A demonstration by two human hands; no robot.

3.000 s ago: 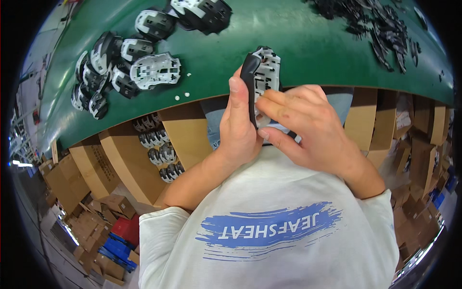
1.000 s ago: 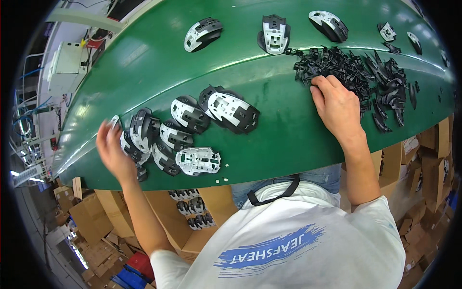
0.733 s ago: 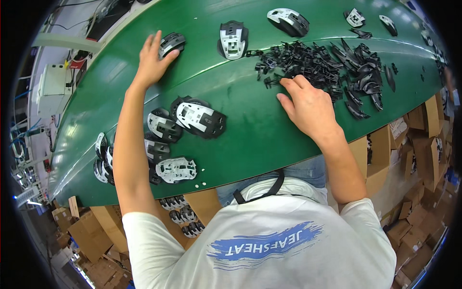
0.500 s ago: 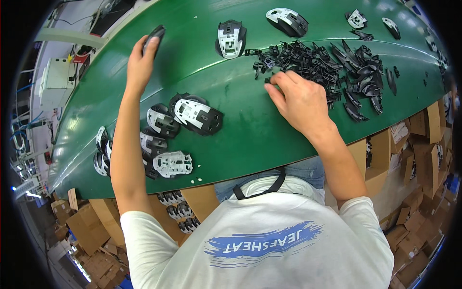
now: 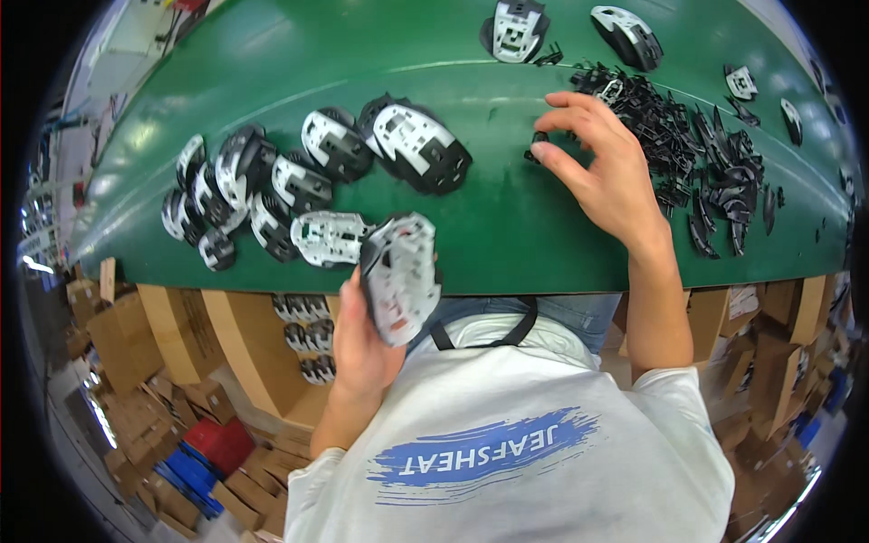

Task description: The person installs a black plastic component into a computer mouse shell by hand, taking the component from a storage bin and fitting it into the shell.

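Note:
My left hand (image 5: 360, 362) grips a computer mouse shell (image 5: 405, 281) at the table's near edge. Its pale, hollow inside faces up, with a dark rim along the left. Between the thumb and a fingertip of my right hand (image 5: 611, 167) is a small black plastic clip (image 5: 534, 154), partly covered by the fingers. That hand hovers just left of a heap of similar black clips (image 5: 661, 122). Right beside the held shell lies a white shell piece (image 5: 326, 238). Beyond it rests a large black-and-white mouse shell (image 5: 416, 145).
Several black-and-white mouse shells (image 5: 244, 167) cluster on the left of the green table (image 5: 489, 217). Curved black side pieces (image 5: 729, 185) lie right of the clips. More shells (image 5: 516, 32) stand along the far side. Cardboard boxes (image 5: 253, 344) sit below the near edge.
My left hand has come from the far left to the near edge with the mouse shell, now showing its inside. My right hand has drawn leftward from the heap with a clip. The view has shifted.

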